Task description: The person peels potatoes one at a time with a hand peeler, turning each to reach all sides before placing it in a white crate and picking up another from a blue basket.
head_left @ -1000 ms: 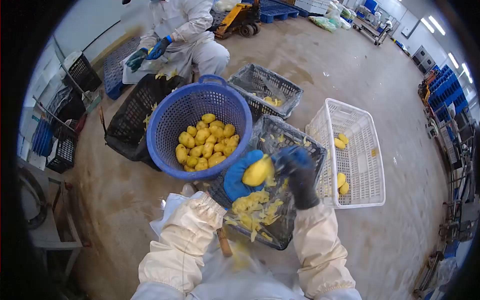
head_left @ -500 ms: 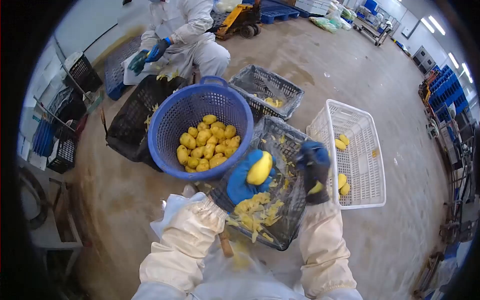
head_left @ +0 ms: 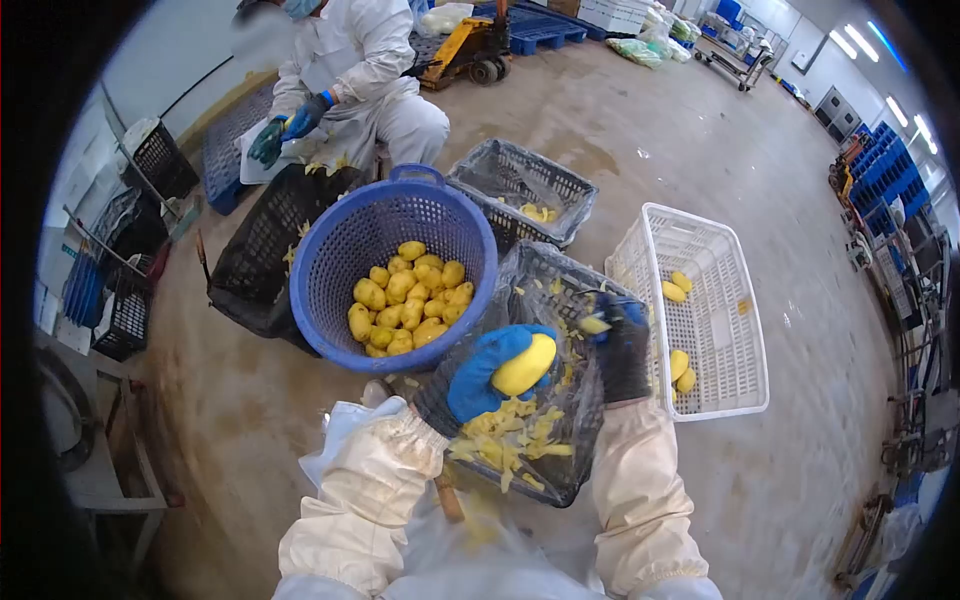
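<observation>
My left hand (head_left: pixel 485 375), in a blue glove, grips a peeled yellow potato (head_left: pixel 525 365) above a black crate lined with clear plastic (head_left: pixel 520 275). Potato peelings (head_left: pixel 510 440) lie heaped in that crate. To the right of the potato, apart from it, is my right hand (head_left: pixel 624 340) in a dark blue glove, its fingers curled and blurred. A pale yellow scrap (head_left: pixel 594 325) shows at its fingers; whatever tool it may hold cannot be made out. Just left of my hands stands a blue perforated basket (head_left: pixel 320 270) with several unpeeled potatoes (head_left: pixel 410 300).
A white crate (head_left: pixel 755 350) with several peeled potatoes (head_left: pixel 678 285) stands on the right. Two more black crates are beyond: one lined (head_left: pixel 585 195), one beside the basket (head_left: pixel 265 260). A co-worker (head_left: pixel 365 70) in white sits at the back left, near a yellow pallet jack (head_left: pixel 460 50).
My right hand has shifted slightly left, with the pale scrap now at its fingers instead of near its wrist. The potato in my left hand has dropped slightly in view. The camera view has shifted a little.
</observation>
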Action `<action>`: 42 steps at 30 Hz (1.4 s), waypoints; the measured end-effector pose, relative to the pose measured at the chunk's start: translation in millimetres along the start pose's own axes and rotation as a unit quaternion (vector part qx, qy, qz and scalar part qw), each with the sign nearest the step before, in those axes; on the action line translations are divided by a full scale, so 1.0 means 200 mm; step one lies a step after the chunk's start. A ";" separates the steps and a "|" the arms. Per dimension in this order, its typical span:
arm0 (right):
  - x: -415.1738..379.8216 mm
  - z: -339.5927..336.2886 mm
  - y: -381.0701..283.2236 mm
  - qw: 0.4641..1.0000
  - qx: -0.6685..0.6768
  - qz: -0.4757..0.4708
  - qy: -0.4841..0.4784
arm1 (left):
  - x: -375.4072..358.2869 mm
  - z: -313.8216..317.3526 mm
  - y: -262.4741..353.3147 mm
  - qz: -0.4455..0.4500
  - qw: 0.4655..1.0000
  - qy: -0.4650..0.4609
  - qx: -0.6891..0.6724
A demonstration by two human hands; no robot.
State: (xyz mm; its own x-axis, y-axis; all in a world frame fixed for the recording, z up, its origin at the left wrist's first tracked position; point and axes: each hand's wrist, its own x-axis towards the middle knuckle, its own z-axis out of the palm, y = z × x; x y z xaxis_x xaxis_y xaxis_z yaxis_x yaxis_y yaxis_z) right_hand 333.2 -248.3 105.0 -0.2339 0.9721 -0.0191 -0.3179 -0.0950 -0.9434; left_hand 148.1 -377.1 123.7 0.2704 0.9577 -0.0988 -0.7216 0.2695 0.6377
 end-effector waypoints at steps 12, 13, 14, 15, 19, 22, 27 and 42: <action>-0.09 0.13 -0.08 0.995 -0.063 -0.066 -0.047 | 0.06 -0.10 -0.01 -0.047 0.973 -0.011 -0.224; -0.14 0.16 -0.10 0.990 -0.044 -0.079 -0.108 | 0.06 -0.04 0.02 -0.028 0.974 0.099 -0.204; -0.24 0.23 -0.09 0.969 -0.156 -0.099 -0.166 | 0.08 -0.03 0.01 0.024 0.978 0.107 -0.175; -0.30 0.29 -0.08 0.932 -0.265 -0.116 -0.218 | 0.09 -0.04 0.00 0.075 0.980 0.116 -0.146; -0.16 0.19 -0.06 0.984 -0.139 -0.002 -0.108 | 0.03 -0.06 -0.03 -0.044 0.985 0.101 -0.136; -0.07 0.09 -0.15 0.999 -0.038 0.016 -0.020 | 0.05 -0.04 0.02 -0.072 0.979 0.020 -0.190; -0.27 0.27 -0.11 0.970 -0.147 -0.054 -0.189 | 0.02 -0.02 -0.01 0.167 0.977 0.089 0.094; -0.07 0.08 -0.13 0.997 -0.071 -0.032 -0.015 | 0.01 -0.01 0.03 -0.028 0.996 0.034 -0.082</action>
State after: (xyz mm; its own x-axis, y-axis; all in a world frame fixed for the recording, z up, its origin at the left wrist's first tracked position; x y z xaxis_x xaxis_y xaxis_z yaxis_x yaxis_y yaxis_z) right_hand 329.7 -263.8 135.3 -0.2453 0.9681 0.0511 -0.2011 0.0008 -0.9796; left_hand 142.3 -374.0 125.2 0.2739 0.9437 -0.1853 -0.8022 0.3305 0.4972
